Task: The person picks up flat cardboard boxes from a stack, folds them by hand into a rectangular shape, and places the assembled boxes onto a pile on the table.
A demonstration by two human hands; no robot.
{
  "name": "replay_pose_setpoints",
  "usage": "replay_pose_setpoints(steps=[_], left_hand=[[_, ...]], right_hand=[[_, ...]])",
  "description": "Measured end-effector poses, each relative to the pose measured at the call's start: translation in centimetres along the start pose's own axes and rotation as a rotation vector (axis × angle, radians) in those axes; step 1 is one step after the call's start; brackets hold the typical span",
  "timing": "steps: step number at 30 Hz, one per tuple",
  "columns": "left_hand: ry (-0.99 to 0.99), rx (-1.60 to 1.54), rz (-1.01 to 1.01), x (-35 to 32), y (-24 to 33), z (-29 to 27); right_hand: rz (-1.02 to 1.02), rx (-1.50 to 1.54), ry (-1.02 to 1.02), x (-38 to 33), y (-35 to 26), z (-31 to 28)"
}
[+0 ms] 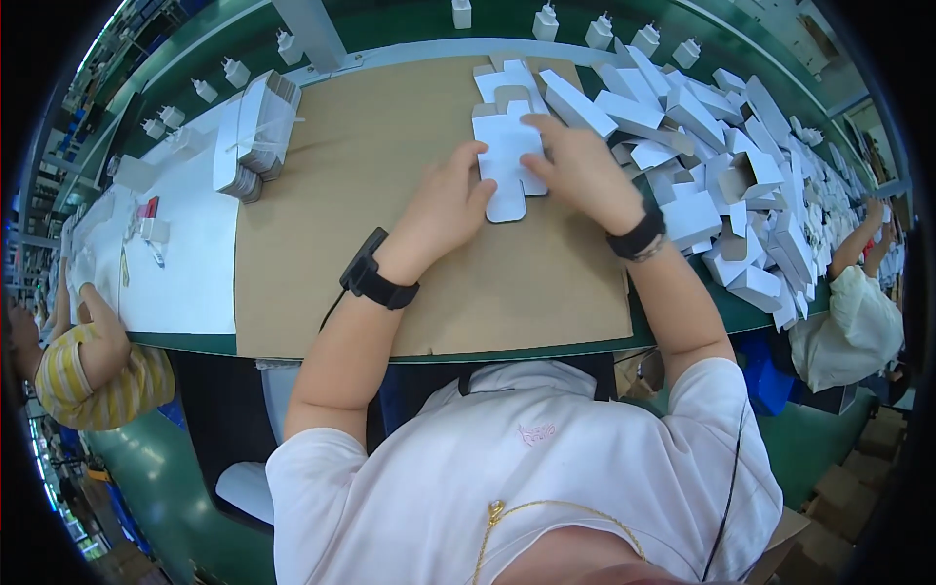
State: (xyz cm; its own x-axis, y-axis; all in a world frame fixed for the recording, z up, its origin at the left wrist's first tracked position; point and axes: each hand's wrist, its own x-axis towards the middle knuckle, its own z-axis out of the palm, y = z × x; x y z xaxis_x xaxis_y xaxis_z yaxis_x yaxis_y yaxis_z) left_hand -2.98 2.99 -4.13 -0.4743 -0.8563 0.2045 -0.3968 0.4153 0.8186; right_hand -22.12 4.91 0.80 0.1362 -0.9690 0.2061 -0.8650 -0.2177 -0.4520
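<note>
A flat white carton blank (506, 161) with rounded flaps lies between my two hands, over the brown cardboard sheet. My left hand (450, 198) grips its left edge, with the thumb and forefinger curled round that side. From the right, my right hand (588, 171) holds its other edge, the thumb low and the fingers near the top. Just beyond it are more white carton blanks (511, 78), partly covered by the one I hold. Part of each palm is turned out of sight.
A heap of white folded boxes (694, 115) crowds the right side, close to my right hand. Bundled flat cartons (255, 134) stand at the left on white paper (190, 263). White plug adapters (599, 32) line the back ledge. Co-workers sit on both sides.
</note>
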Motion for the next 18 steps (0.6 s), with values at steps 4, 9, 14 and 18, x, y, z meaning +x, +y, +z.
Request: replay_pose_setpoints(steps=[4,9,14,18], left_hand=[[-0.017,-0.025,-0.015,-0.1,1.1,0.8],[0.090,-0.221,-0.052,-0.5,2.1,0.4],[0.285,-0.721,-0.158,-0.2,4.4,-0.6],[0.292,-0.430,-0.033,-0.6,3.8,-0.4]], right_hand=[[-0.045,0.002,0.053,-0.7,0.2,1.6],[-0.173,-0.067,0.280,-1.3,-0.3,1.2],[-0.113,0.292,0.247,-1.7,-1.5,0.6],[-0.121,0.339,0.210,-1.5,-2.7,0.4]])
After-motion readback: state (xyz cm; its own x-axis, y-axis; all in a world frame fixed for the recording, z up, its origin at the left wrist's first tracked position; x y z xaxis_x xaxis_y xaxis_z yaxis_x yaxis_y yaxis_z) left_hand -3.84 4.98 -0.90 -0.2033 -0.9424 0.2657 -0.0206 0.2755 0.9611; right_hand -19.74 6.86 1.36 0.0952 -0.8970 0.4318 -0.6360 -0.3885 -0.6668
